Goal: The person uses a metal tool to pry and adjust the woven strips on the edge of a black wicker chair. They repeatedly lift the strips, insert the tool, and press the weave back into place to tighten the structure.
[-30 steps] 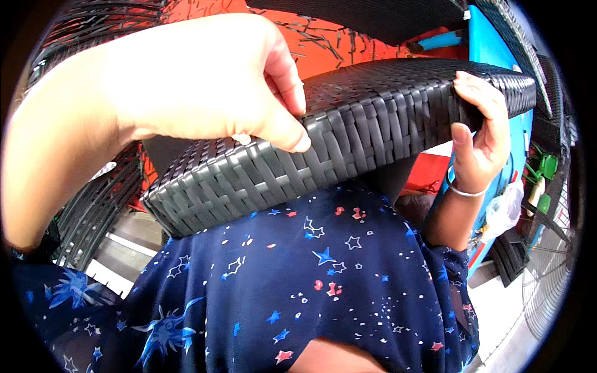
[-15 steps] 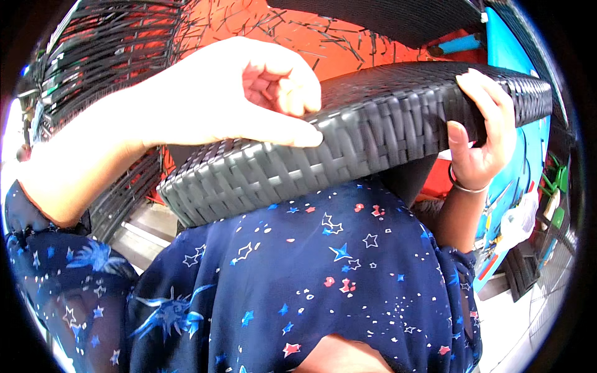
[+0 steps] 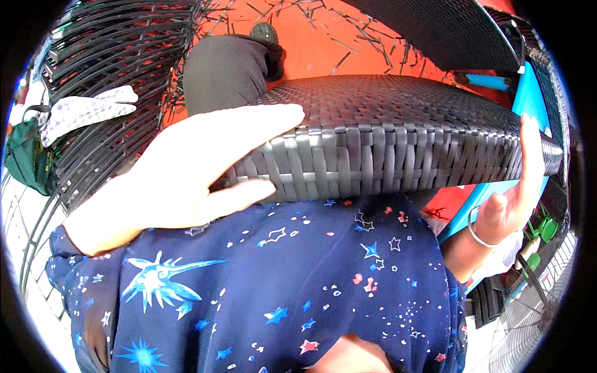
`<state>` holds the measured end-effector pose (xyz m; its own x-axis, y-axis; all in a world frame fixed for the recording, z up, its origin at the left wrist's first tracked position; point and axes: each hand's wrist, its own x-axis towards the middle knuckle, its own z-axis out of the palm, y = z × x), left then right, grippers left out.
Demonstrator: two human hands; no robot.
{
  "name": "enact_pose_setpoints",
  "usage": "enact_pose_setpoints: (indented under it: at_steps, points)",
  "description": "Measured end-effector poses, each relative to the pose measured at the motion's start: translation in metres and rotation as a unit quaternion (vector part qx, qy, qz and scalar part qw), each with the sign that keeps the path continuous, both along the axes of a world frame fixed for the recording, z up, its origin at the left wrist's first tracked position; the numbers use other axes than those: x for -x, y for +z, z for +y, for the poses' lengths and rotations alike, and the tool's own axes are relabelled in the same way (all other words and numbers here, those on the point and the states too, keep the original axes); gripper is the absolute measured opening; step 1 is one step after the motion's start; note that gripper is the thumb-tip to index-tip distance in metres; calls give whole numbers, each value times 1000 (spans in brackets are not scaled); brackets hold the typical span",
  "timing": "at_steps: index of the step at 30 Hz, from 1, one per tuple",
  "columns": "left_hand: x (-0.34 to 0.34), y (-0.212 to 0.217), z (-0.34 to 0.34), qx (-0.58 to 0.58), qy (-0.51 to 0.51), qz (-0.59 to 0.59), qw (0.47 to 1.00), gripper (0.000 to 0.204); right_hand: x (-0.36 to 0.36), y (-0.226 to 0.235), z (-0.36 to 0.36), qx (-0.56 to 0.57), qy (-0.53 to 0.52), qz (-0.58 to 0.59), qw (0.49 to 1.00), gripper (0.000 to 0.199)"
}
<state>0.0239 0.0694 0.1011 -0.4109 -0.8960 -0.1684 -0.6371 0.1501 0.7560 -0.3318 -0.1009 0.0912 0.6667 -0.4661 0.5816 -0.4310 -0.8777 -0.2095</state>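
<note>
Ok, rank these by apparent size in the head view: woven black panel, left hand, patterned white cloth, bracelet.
1. Woven black panel
2. Left hand
3. Patterned white cloth
4. Bracelet

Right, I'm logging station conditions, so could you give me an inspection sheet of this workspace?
Surface: red ground, strewn with black strips.
Job's things: woven black panel, across the front of the star-print top.
Clutter: the loose black strips; patterned white cloth over black strands at left.
Left hand: at the panel's left end, thumb and fingers spread apart.
Right hand: at the panel's right part, fingers upright; grip unclear.
Cables: nothing seen.
Surroundings: dark-trousered leg beyond the left hand; blue board and green object at right.
</note>
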Motion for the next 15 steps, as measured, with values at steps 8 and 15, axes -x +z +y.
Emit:
enact_pose_setpoints:
  at_steps: [8, 15]
  points:
    - [-4, -30, 0, 93, -12, -19, 995, 73, 5, 13, -4, -50, -8, 308, 950, 101]
    - [-4, -51, 11, 170, 92, 32, 981, 55, 57, -36, -52, 36, -119, 73, 989, 43]
